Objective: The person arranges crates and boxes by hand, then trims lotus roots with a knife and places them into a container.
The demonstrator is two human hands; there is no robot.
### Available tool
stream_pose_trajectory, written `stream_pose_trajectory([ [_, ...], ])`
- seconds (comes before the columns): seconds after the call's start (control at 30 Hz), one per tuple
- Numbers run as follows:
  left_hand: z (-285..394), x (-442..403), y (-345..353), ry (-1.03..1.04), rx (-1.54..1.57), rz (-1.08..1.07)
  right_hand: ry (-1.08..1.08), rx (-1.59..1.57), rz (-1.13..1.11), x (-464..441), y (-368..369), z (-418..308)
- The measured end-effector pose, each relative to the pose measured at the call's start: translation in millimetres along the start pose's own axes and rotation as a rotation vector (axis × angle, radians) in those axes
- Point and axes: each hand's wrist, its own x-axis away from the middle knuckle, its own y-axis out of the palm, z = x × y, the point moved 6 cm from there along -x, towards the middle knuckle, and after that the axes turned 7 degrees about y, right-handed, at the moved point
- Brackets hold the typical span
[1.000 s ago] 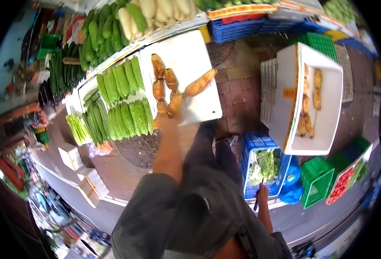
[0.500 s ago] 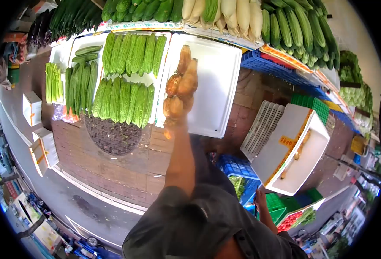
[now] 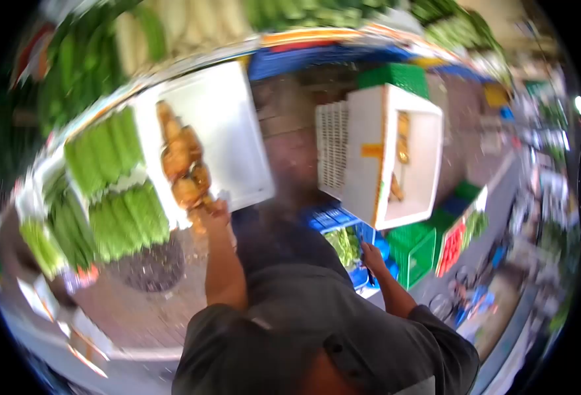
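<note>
Brown, jointed roots resembling lotus roots [image 3: 184, 155] lie in a cluster along the left side of a white foam tray [image 3: 231, 125]. My left hand [image 3: 214, 216] is at the near end of this cluster, touching or almost touching the lowest root; blur hides its fingers. To the right, my right hand [image 3: 372, 255] is closed around a slim dark tool [image 3: 370, 275], beside a blue crate [image 3: 363, 232] with leafy greens [image 3: 343, 245].
Ridged green gourds [image 3: 129, 220] fill the tray on the left. A tilted white foam box [image 3: 363, 168] holding more roots [image 3: 403, 138] stands at the right, near green crates [image 3: 412, 253]. White radishes [image 3: 198, 23] line the back stall.
The view has swung, shifting the stall left in the picture. The roots now lie in a longer cluster, and my left hand is at its near end. My right hand keeps the dark tool.
</note>
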Motion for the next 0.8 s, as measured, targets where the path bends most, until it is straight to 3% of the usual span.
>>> stream_pose_trajectory([
  [0.07,-13,-10,-2,-0.203,-0.085,0.043,-0.018,-0.136,0.065,0,-14,49],
  [0.1,-18,-25,0,-0.116,-0.308,-0.149,0.011,-0.208,0.127,10,-18,57],
  [0.13,-24,-15,8,-0.161,-0.356,-0.143,0.126,-0.271,0.154,11,-24,83],
  [0.17,-34,21,31,-0.072,-0.502,-0.055,0.236,-0.331,0.168,11,-28,107],
  [0.23,-57,36,56,-0.041,-0.793,-0.199,0.405,-0.390,0.224,10,-35,139],
  [0.4,-123,93,104,0.044,-1.188,-0.400,0.335,-0.418,0.453,-10,-67,199],
  [0.43,-139,105,116,0.065,-1.277,-0.431,0.290,-0.336,0.635,-26,-79,205],
  [0.47,-151,117,122,0.076,-1.364,-0.477,0.187,-0.306,0.636,-46,-91,212],
  [0.53,-172,136,127,0.113,-1.503,-0.532,0.013,-0.322,0.648,-69,-133,162],
  [0.63,-203,171,125,0.189,-1.712,-0.554,-0.313,-0.428,0.683,-95,-193,29],
  [0.67,-210,174,120,0.194,-1.727,-0.550,-0.284,-0.378,0.557,-106,-208,-13],
  [0.8,-232,195,98,0.184,-1.817,-0.592,-0.464,-0.122,0.497,-219,-201,-110],
])
